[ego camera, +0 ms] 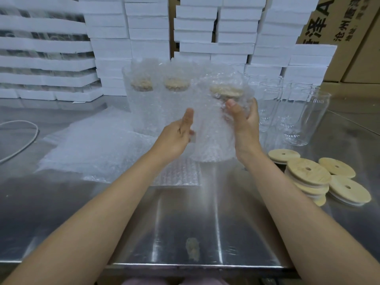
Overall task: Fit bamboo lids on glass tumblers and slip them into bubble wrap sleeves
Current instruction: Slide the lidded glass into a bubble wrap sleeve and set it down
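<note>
Sleeving in hand: you hold a lidded, sleeved tumbler [216, 132] just above the steel table [185, 223].
Left hand [178, 132]: thumb in front, fingers behind, pinching the wrap's edge.
Right hand [243, 124]: curled round the wrap below the lid.
Done: two wrapped tumblers [141, 99] stand behind.
Left: several bare tumblers [296, 116], loose bamboo lids [308, 173] and flat sleeves [92, 149], so you look well short of finished.
</note>
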The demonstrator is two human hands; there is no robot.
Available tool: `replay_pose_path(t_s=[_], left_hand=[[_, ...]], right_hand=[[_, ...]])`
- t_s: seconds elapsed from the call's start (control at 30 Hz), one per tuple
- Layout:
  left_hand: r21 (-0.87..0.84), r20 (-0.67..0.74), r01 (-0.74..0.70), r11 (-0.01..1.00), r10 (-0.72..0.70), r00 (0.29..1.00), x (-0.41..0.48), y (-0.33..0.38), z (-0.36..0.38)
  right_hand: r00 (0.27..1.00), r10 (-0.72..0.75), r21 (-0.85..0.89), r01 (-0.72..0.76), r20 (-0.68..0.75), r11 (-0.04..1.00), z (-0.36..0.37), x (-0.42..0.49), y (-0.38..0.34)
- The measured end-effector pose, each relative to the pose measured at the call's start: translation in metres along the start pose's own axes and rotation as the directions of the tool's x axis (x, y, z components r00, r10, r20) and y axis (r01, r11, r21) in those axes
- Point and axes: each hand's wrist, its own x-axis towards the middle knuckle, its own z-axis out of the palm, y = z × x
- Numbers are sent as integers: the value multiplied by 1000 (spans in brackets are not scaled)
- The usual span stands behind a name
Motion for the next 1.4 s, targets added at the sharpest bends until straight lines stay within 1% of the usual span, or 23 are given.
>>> replay_pose_path(t_s=[0.03, 0.07, 0.13, 0.17, 0.23, 0.3, 0.33, 0.37, 0.4, 0.43, 0.47, 0.53, 0.57, 0.6, 0.63, 0.7, 0.77, 1.03, 1.1, 1.23, 1.27, 1.33, 1.4], left_hand=[[67, 48, 107, 992, -111, 993, 1, -2, -1], [161, 96, 155, 975, -172, 980, 1, -4, -3], [401, 171, 99, 911, -181, 969, 5, -9, -6], [515, 196, 66, 855, -192, 962, 6, -11, -8], [684, 214, 63, 727, -283, 935, 6, -14, -13], [802, 121, 129, 583, -370, 921, 5, -15, -19], [829, 44, 164, 535, -356, 934, 4, -14, -23], [832, -27, 189, 522, -301, 953, 3, -13, -26], [809, -70, 187, 558, -224, 972, 3, -12, -29], [751, -64, 152, 643, -158, 985, 5, -12, -30], [660, 0, 89, 746, -118, 993, 7, -11, -29], [425, 238, -2, 905, -109, 965, 4, -6, -21], [318, 341, -4, 948, -111, 934, 1, -3, -13], [227, 392, -3, 974, -88, 916, -2, -2, -3], [145, 388, -5, 989, -52, 920, -4, -2, 6], [22, 300, 1, 1000, -8, 954, -6, -5, 22], [-17, 247, -13, 1000, 17, 969, -6, -9, 31], [16, 269, -93, 995, 86, 959, 2, -21, 24], [-21, 279, -94, 995, 96, 956, 0, -20, 24], [-71, 255, -168, 983, 181, 950, -4, -15, 29], [-90, 242, -188, 978, 205, 948, -5, -13, 30], [-126, 199, -205, 971, 227, 953, -7, -11, 32], [-144, 154, -210, 967, 232, 960, -8, -12, 34]], right_hand=[[1000, 5, 0, -5, -16, 1000, -1, 0, 1], [1000, 21, 5, -21, -16, 1000, -3, 0, 2], [999, 48, 12, -48, 5, 999, -6, 2, 7], [999, 50, 9, -50, 9, 999, -6, 2, 9], [999, 34, -19, -34, -1, 999, -5, 1, 9], [1000, 10, -39, -10, -19, 999, -5, 0, 7], [1000, 0, -38, -1, -23, 999, -5, 0, 7], [1000, 1, -32, -2, -20, 1000, -5, 1, 6], [1000, 13, -15, -14, -18, 1000, -5, 2, 5], [999, 33, 7, -33, -19, 999, -5, 2, 4], [999, 44, 34, -43, -26, 998, -6, 4, 3], [997, 35, 54, -31, -72, 998, -7, 6, 0], [994, 15, 47, -10, -113, 999, -7, 7, -3], [988, -3, 52, 11, -152, 999, -7, 8, -7], [984, 0, 79, 15, -181, 997, -8, 9, -11], [977, 50, 207, -6, -209, 978, -8, 12, -21], [976, 94, 326, -25, -198, 945, -11, 15, -24], [969, 240, 137, -230, -61, 964, -18, 21, -15], [965, 235, 145, -217, -115, 965, -18, 20, -17], [941, 234, 266, -166, -244, 949, -21, 22, -20], [937, 265, 280, -198, -226, 939, -22, 24, -21], [937, 339, 290, -302, -86, 908, -21, 23, -22], [932, 363, 217, -358, 20, 908, -18, 20, -23]])
